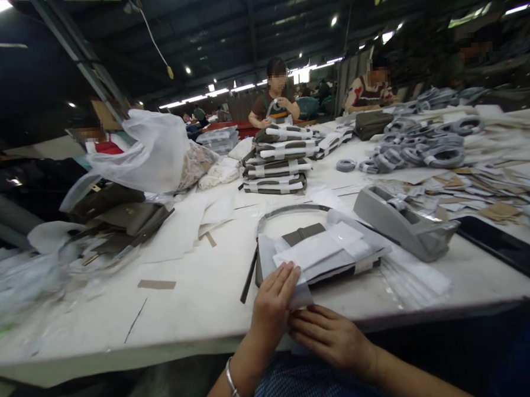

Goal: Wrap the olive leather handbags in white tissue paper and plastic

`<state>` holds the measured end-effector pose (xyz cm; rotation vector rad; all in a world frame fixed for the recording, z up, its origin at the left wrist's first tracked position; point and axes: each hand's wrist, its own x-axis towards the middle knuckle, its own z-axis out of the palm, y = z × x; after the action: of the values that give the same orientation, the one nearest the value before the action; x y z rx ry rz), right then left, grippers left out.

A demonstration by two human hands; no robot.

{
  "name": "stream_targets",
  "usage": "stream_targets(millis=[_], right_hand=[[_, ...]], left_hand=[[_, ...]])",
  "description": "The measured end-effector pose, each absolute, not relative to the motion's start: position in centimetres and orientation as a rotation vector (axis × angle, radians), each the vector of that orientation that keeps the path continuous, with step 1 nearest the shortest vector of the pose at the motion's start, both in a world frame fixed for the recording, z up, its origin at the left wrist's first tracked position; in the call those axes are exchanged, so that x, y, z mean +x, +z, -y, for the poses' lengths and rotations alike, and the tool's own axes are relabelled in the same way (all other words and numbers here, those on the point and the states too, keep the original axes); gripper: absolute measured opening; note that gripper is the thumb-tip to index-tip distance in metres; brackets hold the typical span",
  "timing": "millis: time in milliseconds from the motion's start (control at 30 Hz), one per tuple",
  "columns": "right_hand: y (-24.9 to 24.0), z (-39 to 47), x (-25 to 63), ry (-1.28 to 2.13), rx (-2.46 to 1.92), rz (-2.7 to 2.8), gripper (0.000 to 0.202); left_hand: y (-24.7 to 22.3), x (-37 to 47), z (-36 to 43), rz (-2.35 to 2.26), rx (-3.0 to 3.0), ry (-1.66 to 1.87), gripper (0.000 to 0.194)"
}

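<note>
A dark olive bag (305, 235) with a grey-wrapped handle (292, 209) lies on the table in front of me. White wrapping paper (325, 254) covers much of it. At its near left corner, my left hand (273, 296) is closed on a flap of the paper, fingers together on top. Just below, my right hand (332, 340) has its fingers stretched out against the flap's lower edge; its thumb is hidden. A thin dark strap (249, 274) sticks out left of the bag.
A grey tape dispenser (402, 224) and a black phone (507, 248) lie to the right. Behind stand stacked wrapped bags (276, 168) and grey wrapped rings (440, 154). Unwrapped olive bags (128, 220) and clear plastic (25, 288) lie left. Co-workers (275, 100) are across the table.
</note>
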<state>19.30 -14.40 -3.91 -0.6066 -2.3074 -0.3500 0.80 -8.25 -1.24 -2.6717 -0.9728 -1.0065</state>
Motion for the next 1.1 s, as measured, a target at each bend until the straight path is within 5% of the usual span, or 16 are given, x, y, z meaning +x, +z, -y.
stream_targets(millis=[500,700,900,1100], right_hand=[[-5.1,19.3,21.6,0.011,-0.690,2.219,0.033],[-1.0,17.7,22.7,0.256,-0.606,2.302,0.028],[1.9,12.0,21.7,-0.163,-0.935,2.142,0.023],[0.4,9.8,20.1,-0.229,-1.128,2.140,0.012]], left_hand=[[-1.2,0.7,8.4,0.966,-2.696,-0.956,0.063],[-1.1,0.7,8.5,0.951,-2.686,-0.981,0.060],[-1.7,0.9,8.3,0.921,-2.663,-1.010,0.056],[-0.2,0.6,8.5,0.912,-2.757,-0.971,0.066]])
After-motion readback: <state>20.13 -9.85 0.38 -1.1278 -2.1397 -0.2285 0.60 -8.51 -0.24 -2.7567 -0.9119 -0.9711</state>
